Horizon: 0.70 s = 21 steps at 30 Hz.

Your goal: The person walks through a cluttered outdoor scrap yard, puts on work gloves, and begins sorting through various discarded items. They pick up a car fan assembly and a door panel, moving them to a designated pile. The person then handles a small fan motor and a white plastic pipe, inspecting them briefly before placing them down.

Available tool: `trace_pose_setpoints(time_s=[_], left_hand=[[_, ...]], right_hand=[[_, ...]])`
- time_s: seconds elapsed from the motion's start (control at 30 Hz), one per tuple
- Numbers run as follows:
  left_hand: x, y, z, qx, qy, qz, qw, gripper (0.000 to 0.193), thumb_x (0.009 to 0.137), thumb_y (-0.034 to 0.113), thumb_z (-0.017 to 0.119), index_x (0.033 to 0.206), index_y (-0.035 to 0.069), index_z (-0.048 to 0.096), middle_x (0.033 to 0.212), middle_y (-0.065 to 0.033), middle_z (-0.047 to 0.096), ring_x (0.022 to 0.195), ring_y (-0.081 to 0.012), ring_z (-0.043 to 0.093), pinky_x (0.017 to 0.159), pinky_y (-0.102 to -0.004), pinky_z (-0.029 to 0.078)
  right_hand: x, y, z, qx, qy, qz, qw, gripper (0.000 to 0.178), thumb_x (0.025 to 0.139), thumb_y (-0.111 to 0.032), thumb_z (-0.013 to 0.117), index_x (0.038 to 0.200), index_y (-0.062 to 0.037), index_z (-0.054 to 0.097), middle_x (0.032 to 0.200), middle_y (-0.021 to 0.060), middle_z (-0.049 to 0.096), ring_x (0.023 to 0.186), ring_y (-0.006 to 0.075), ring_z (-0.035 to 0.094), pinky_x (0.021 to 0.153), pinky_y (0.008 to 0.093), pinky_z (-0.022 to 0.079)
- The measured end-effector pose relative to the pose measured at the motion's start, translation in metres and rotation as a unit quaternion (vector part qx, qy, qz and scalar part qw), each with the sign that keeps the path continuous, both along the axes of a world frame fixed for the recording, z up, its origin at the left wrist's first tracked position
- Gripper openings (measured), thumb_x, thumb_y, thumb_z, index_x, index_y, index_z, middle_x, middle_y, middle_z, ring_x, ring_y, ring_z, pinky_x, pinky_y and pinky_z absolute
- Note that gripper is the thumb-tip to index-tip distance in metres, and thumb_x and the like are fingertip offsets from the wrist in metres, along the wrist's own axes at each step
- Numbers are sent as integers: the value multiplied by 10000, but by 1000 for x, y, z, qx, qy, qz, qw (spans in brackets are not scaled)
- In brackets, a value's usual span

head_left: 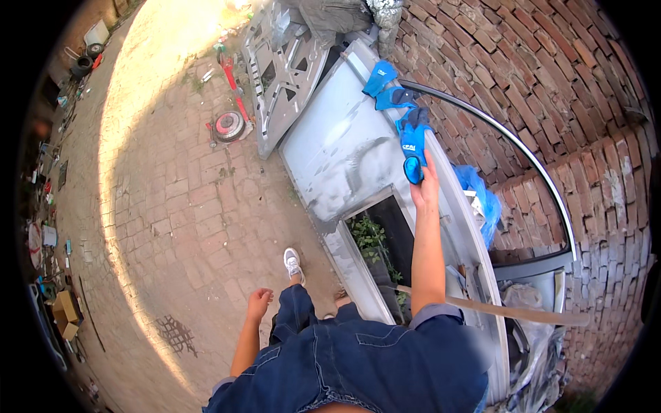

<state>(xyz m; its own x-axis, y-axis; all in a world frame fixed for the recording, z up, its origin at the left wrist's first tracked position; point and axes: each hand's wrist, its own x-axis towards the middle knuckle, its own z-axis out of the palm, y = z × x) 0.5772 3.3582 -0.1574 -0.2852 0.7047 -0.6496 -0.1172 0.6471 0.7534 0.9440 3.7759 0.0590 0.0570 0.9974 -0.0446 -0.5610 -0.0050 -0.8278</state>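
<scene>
My right hand reaches forward and is closed on the cuff of a blue work glove. That glove lies along the top edge of a silver-grey car door panel. Just beyond it, another blue glove with dark patches rests on the same edge, and a further blue piece sits at the far end. Where one glove stops and the other starts is hard to make out. My left hand hangs low beside my leg, its fingers curled in and no object showing in them.
A brick wall rises on the right, with a curved door frame and blue plastic bag before it. A wooden stick crosses the panel. A perforated metal panel and red tool with round base are ahead.
</scene>
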Motion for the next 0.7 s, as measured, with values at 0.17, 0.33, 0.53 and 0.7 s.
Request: trace_pose_setpoints(time_s=[0.17,0.33,0.53,0.7], left_hand=[[-81,57,6,-29,32,42,998,214,846,167,514,928,32,659,803,-60,660,697,-128,607,621,-264,470],[-149,100,10,-52,59,139,987,213,847,168,505,931,39,652,793,-46,648,681,-128,598,617,-260,469],[-185,118,-8,-85,49,217,971,197,810,153,546,884,7,658,752,-75,649,622,-146,608,567,-265,474],[-199,140,-38,-169,-27,280,945,175,808,147,556,853,10,656,740,-94,649,605,-172,611,527,-289,483]], right_hand=[[26,147,16,72,17,-177,981,518,898,28,379,1399,-97,337,1282,144,480,1108,257,533,940,414,460],[15,232,-29,-123,-253,-194,940,714,826,-136,634,1429,-83,256,1366,169,395,1215,289,442,946,452,426],[14,251,-43,-307,-671,-33,674,721,876,-562,449,1305,16,416,640,134,651,482,219,636,447,307,515],[36,245,-55,-198,-860,-84,463,500,754,-463,659,1035,-50,649,907,172,651,807,265,648,739,404,511]])
